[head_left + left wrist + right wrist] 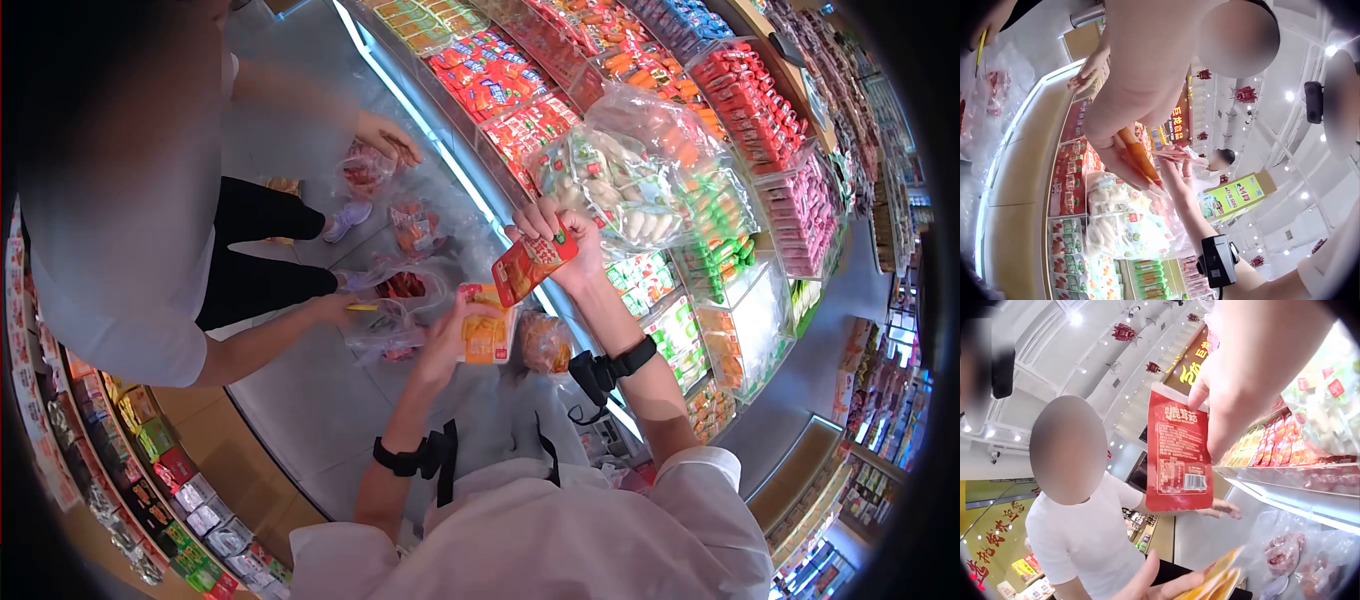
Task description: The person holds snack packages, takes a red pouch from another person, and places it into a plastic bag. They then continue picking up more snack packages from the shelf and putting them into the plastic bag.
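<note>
Head view: right hand [578,250], thumb and fingers gripping a red packet [530,272], held out at centre by the display counter's lit edge; left hand [442,345], gripping an orange packet [487,340], just left of and nearer than the red one; barcode [1195,482] on the red packet's face, per right wrist view; large clear bag [635,185] of pale pieces, atop the counter, right; red snack packs [485,72], far; second person [120,260] in white top, left; filled plastic bags [412,228] on the floor, between person and counter.
</note>
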`<state>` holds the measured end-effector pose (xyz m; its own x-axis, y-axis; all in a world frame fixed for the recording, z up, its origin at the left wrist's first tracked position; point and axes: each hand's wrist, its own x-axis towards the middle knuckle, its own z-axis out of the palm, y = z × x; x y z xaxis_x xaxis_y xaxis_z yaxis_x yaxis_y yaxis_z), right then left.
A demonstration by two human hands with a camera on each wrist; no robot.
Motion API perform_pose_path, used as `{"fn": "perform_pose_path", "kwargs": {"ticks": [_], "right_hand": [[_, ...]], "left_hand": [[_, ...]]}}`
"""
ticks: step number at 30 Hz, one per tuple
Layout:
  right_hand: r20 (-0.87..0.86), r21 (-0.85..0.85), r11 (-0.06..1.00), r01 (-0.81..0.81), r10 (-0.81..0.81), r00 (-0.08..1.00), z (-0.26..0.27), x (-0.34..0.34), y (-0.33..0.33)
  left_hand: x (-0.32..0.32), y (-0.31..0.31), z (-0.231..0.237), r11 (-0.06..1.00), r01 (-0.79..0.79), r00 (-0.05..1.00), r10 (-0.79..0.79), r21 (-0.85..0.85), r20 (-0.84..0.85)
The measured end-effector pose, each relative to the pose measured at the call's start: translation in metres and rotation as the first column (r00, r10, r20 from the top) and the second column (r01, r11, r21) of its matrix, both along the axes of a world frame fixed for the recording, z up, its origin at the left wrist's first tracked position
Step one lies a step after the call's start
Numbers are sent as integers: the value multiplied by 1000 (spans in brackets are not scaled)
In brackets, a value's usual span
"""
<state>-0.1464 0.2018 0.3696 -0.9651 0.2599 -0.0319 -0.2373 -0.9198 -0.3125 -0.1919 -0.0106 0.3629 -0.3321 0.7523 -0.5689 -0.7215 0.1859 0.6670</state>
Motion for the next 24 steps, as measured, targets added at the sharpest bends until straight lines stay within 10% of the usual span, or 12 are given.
{"fn": "perform_pose_path", "kwargs": {"ticks": [7, 10, 18, 24], "right_hand": [[-98, 59, 995, -76, 81, 992, -4, 1, -12], [467, 209, 978, 24, -122, 876, 28, 6, -19], [364, 721, 683, 122, -522, 772, 14, 40, -22], [254, 679, 735, -7, -225, 941, 99, 52, -50]], "left_hand": [[7, 25, 7, 973, -135, 986, 113, 187, 124], [4, 21, -4, 960, -222, 974, 210, 169, 89], [-10, 20, 0, 935, -337, 941, 331, 111, 64], [-27, 31, -15, 888, -438, 898, 439, 141, 27]]}}
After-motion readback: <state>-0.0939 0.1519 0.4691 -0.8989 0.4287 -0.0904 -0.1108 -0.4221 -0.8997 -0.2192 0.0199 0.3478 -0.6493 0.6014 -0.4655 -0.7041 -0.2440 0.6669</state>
